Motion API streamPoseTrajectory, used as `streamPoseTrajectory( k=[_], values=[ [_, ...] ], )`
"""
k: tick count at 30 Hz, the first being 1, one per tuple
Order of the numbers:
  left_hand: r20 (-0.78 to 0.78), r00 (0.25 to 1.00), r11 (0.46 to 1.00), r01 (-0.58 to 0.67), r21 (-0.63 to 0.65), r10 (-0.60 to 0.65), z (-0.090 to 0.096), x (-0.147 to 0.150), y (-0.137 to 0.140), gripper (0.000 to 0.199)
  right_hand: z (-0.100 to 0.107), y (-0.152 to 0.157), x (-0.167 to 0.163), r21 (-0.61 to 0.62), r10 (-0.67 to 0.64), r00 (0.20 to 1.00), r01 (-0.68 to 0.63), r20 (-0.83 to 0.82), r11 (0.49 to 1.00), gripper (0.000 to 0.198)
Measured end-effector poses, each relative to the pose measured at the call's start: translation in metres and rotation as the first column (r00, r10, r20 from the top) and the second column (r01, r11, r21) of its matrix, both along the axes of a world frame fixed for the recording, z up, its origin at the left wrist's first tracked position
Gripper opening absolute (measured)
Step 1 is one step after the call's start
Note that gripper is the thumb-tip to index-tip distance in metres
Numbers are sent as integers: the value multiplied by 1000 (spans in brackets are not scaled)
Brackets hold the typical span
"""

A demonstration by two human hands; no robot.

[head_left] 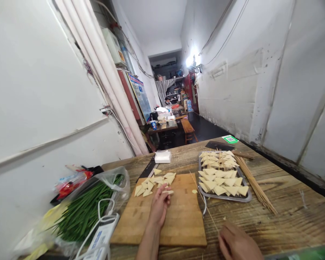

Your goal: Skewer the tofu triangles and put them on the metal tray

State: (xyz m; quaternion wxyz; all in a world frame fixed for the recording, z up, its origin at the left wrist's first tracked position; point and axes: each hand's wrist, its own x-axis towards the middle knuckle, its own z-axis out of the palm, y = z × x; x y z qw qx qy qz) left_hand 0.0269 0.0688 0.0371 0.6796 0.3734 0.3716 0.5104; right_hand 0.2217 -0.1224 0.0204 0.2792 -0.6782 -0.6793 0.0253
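Observation:
My left hand (159, 205) is over the wooden cutting board (176, 229), fingers closed on a pale triangle of what looks like tofu (169, 192). Just beyond it, a loose pile of similar triangles (148, 185) lies at the board's far side. At the lower right, my right hand (239, 242) pinches the near end of a thin wooden skewer (209, 212). The skewer slants away past the board's right edge, with nothing threaded on it that I can see. The right hand's fingers are partly blurred.
A tray (249, 196) holds rows of skewered triangles. Bare skewers (256, 184) lie in a bundle right of it. Green chives (83, 213) in plastic and a white power strip (101, 240) sit left. A white box (163, 156) stands behind the board.

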Motion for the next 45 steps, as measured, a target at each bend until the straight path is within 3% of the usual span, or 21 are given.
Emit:
streamPoseTrajectory(
  k=[4, 10, 17, 21, 25, 29, 33, 45],
  values=[
    [-34, 999, 999, 32, 34, -30, 0, -1, -3, 52, 15, 36, 2, -118, -5, 973, 34, 233, 992, 24],
    [-26, 996, 994, 84, 73, -82, 1, 6, -10, 65, 24, 61, -5, -217, 12, 972, 40, 235, 975, 16],
    [-6, 997, 996, 80, 48, -80, -1, 5, -6, 28, 21, 76, -6, -327, 5, 983, 57, 186, 943, 16],
    [59, 995, 995, 85, -45, -82, 0, 2, -3, 25, 18, 66, -2, -273, 32, 994, -3, 103, 962, 22],
    [116, 992, 992, 67, -104, -54, 0, 1, -2, 24, 10, 47, -3, -104, 64, 988, -79, -138, 991, 25],
    [191, 981, 985, 68, -159, -37, -1, -1, -1, 13, -1, 31, -8, -25, 102, 949, -114, -297, 993, 25],
    [259, 966, 971, 84, -225, -23, -2, -2, 1, 7, -4, 23, -15, -19, 160, 922, -178, -352, 984, 37],
    [290, 956, 936, 60, -346, 46, 1, -4, 4, 13, 3, 20, -27, -43, 265, 898, -298, -350, 954, 43]
  ],
)
